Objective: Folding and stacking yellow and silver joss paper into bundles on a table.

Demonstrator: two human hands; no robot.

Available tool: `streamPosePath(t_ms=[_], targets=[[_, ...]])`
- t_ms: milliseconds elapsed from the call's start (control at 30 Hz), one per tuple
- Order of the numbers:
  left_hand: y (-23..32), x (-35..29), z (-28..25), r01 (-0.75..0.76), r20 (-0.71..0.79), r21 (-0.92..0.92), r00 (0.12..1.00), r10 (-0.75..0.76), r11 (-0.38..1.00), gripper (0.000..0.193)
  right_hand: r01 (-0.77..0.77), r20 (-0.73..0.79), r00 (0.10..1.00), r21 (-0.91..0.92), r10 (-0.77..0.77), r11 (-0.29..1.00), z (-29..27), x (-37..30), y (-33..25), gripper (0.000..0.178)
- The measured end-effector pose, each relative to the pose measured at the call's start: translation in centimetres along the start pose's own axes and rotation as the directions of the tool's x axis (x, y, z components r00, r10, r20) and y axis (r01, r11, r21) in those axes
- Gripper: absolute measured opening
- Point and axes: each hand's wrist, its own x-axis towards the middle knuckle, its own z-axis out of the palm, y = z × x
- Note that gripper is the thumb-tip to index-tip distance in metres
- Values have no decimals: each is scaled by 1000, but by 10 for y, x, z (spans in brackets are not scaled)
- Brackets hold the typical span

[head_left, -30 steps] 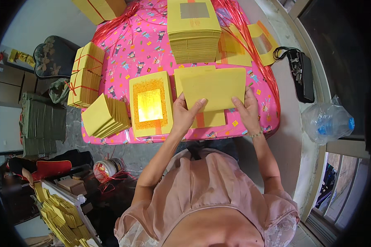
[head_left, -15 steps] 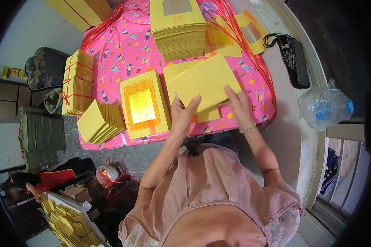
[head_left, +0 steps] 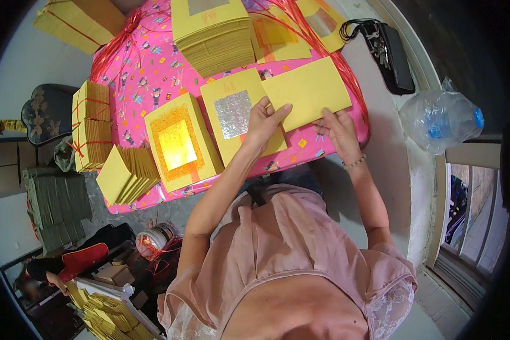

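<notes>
A blank yellow paper sheet, possibly folded, is held up in front of me over the table's right part. My left hand pinches its left edge, thumb on top. At its lower edge, my right hand grips with the thumb above and the fingers curled below. Just left of it lies a yellow sheet with a silver square, partly hidden by my left hand and forearm. Further left sits a thick yellow stack topped by a gold square on an orange patch.
A pink patterned cloth covers the table. Leaning yellow papers, a tied bundle and a tall stack stand on it, with red plastic strands. On the right ledge lie a black pouch and a bagged bottle. A person's hand shows lower left.
My hands have shifted the blank yellow sheet to the right and turned it, uncovering the silver-square sheet. The whole view has also shifted slightly.
</notes>
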Motion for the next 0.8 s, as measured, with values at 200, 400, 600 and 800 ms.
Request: streamPosePath(t_ms=[200, 400, 600, 800], targets=[[-19, 32, 8, -63, 48, 216, 997, 54, 974, 38, -51, -146, 988, -19, 48, 999, -20, 10, 8, 25], [-38, 36, 10, -187, -17, 623, 968, 251, 760, 68, -133, -208, 971, -61, 118, 989, -45, 22, 31, 23], [-30, -8, 35, -545, 330, 817, 708, 624, 187, 77, -98, -262, 962, -79, 74, 992, -42, 28, 42, 27], [-53, -27, 30, -497, 548, 833, 802, 239, -242, 71, -56, -260, 965, -88, 32, 995, -39, 24, 41, 30]])
